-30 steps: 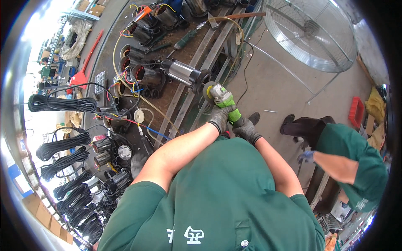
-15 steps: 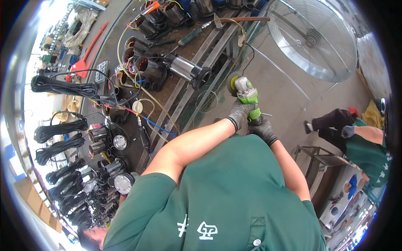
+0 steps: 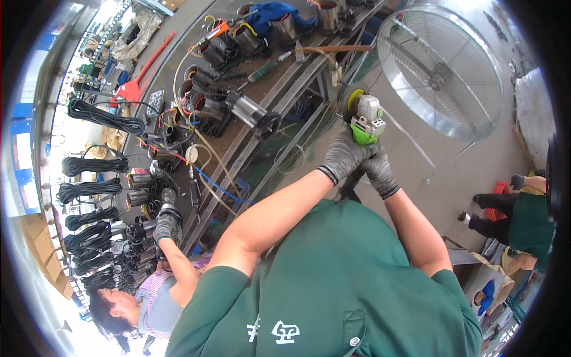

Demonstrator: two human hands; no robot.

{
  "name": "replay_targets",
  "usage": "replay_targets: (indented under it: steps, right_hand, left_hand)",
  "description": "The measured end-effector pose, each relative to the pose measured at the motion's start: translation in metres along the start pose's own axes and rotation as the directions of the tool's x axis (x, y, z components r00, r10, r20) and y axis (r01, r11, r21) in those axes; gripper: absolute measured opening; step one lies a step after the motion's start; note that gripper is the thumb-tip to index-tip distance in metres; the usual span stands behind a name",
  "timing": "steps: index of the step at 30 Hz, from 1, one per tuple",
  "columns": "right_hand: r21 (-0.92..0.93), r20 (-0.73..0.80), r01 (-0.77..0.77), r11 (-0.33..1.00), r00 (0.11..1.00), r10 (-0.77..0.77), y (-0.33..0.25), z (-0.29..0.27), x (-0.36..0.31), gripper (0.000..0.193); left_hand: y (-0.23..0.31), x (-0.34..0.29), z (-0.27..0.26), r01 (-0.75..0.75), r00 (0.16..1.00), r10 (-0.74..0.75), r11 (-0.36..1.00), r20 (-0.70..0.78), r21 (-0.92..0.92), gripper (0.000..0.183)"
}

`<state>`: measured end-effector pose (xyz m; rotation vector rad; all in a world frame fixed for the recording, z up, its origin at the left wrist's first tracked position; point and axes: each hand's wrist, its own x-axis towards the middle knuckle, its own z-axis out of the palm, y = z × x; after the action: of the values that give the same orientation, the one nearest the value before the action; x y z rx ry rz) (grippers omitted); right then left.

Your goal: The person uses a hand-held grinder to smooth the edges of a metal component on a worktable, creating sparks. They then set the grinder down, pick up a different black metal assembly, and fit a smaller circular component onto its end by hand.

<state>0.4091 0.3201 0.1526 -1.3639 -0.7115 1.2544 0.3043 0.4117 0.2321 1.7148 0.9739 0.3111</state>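
An angle grinder (image 3: 366,119) with a bright green body, a grey metal head and a yellow-backed disc (image 3: 355,99) is held out in front of my chest. My left hand (image 3: 346,153), in a grey knit glove, is closed round its body from the left. Just below and to the right, my right hand (image 3: 382,171), gloved alike, is closed on the rear part, much of which the hands hide. Left of the grinder, a steel motor cylinder with a black end (image 3: 256,113) lies on the workbench, apart from both hands.
The metal-edged workbench (image 3: 284,89) carries several open motor housings (image 3: 208,107), hoses and a green-handled tool (image 3: 262,72). A large caged fan (image 3: 440,77) stands ahead right. Black cable coils (image 3: 107,116) line the far left. Co-workers are at left (image 3: 169,285) and right (image 3: 529,220).
The grinder has risen and turned, its head now more upright, with both hands still on it. The left co-worker has leaned in, a gloved hand at the bench. My view has shifted slightly.
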Motion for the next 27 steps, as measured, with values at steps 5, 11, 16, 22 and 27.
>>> replay_targets:
  steps: [5,11,16,22,27]
  right_hand:
    - [0.364,-0.099,0.186,0.913,0.982,-0.161,-0.01,-0.01,0.017,0.065]
    - [0.654,-0.154,0.246,0.715,0.969,-0.193,-0.037,-0.047,0.019,0.057]
    - [0.814,-0.059,0.112,0.571,0.992,-0.11,-0.051,-0.068,0.027,0.058]
    - [0.834,-0.012,0.124,0.538,0.979,-0.206,-0.074,-0.069,0.027,0.052]
    - [0.761,-0.011,0.149,0.631,0.976,-0.218,-0.093,-0.054,0.036,0.062]
  left_hand:
    - [0.035,0.019,-0.006,-0.227,0.972,0.234,0.942,0.001,0.248,0.065]
    - [0.016,-0.008,0.012,-0.334,0.939,0.343,0.924,-0.017,0.188,0.061]
    - [-0.021,-0.033,0.015,-0.165,0.986,0.165,0.958,0.016,0.235,0.051]
    - [-0.007,-0.032,0.007,-0.104,0.994,0.103,0.939,0.021,0.326,0.041]
    - [-0.019,-0.032,0.008,-0.154,0.963,0.21,0.944,-0.171,0.293,0.031]
